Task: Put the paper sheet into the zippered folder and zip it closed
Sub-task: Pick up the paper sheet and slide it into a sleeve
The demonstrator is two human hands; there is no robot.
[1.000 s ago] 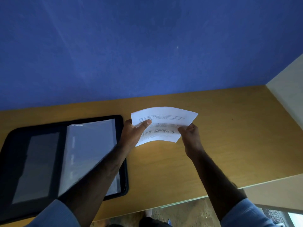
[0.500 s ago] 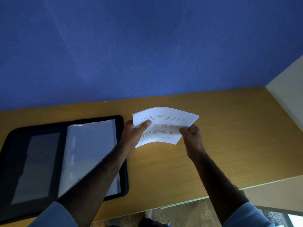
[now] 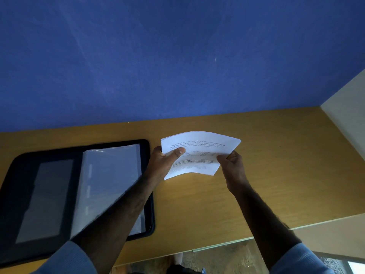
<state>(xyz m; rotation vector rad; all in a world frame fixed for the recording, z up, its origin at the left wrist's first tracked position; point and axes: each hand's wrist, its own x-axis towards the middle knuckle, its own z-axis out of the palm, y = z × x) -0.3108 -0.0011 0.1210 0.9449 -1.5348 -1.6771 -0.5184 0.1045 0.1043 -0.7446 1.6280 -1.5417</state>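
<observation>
The paper sheet [image 3: 199, 153] is thin and white. It is held in the air above the table [image 3: 276, 165], just right of the folder [image 3: 59, 153], and bows upward in an arch between the two hands. Several short paragraphs of small dark print run across it. The top line seems to begin "Village life is a peaceful"; the rest is too small and blurred to read.

The left hand [image 3: 164, 163] pinches the sheet's left edge, thumb flat on the printed face and fingers behind. The right hand [image 3: 233, 167] grips the near right corner, with its fingers curled around the edge.

The folder is black with rounded corners and a soft padded rim. It lies open and flat on the left part of the table. Its left half carries a dull grey rectangular panel [image 3: 45, 198]. Its right half holds a glossy clear plastic sleeve [image 3: 110, 175] that catches pale light. The left forearm crosses over the near right part of the folder and hides it. The zip cannot be made out.

The table is smooth, yellow-brown wood grain with a straight near edge. A matte blue wall [image 3: 177, 56] with faint streaks rises behind it, and a pale cream panel [image 3: 347, 115] closes the far right side. Ribbed light-blue cuffs [image 3: 302, 260] cover both wrists at the bottom.
</observation>
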